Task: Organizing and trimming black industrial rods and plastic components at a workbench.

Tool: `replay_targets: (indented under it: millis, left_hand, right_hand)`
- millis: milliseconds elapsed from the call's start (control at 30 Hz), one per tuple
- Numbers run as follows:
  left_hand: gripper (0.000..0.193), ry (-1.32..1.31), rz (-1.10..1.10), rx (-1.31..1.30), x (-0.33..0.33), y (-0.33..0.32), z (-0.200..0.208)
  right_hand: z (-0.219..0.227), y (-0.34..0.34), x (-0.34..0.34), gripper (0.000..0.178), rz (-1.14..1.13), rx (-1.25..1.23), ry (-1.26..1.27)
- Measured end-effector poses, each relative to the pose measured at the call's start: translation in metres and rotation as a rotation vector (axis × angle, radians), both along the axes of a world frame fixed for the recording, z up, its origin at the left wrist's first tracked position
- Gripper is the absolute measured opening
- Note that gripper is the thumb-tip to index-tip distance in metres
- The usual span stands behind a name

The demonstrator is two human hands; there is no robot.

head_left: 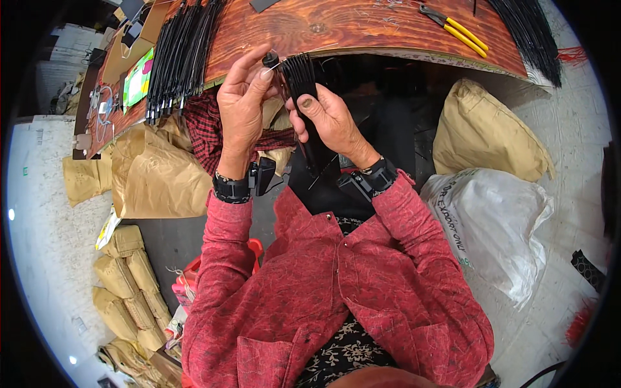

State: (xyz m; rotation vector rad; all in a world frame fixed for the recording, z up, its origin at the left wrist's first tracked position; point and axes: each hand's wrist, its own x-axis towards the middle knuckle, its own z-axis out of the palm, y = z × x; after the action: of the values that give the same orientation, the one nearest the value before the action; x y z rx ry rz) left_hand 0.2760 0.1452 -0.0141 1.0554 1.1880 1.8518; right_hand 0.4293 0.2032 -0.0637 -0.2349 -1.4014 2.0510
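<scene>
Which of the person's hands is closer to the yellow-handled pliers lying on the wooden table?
The right hand. It grips the black bundle of strips below and left of the pliers; the left hand is further left, on the bundle's other side.

Yellow-handled pliers (455,28) lie on the wooden counter (362,26), well apart from a row of black rods (178,55) at its left. On the floor, a tan sack (485,132) touches a white sack (491,223); brown paper bundles (129,278) sit left.
</scene>
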Motion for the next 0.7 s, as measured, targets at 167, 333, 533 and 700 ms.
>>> replay_targets:
  millis: [167, 333, 533, 700]
  left_hand:
    - [0.036, -0.018, -0.002, -0.017, 0.001, -0.003, 0.004]
    - [0.036, 0.020, -0.038, -0.014, -0.004, -0.002, 0.006]
    - [0.037, -0.013, -0.029, 0.005, 0.002, -0.002, 0.006]
    - [0.036, 0.017, -0.031, 0.011, 0.005, -0.006, 0.004]
  right_hand:
    - [0.000, 0.000, -0.004, 0.040, -0.007, 0.020, -0.001]
    - [0.003, -0.001, -0.006, 0.039, -0.003, 0.026, 0.024]
    - [0.000, -0.002, -0.007, 0.038, 0.003, 0.021, 0.012]
    - [0.000, -0.007, -0.005, 0.036, -0.053, 0.047, -0.022]
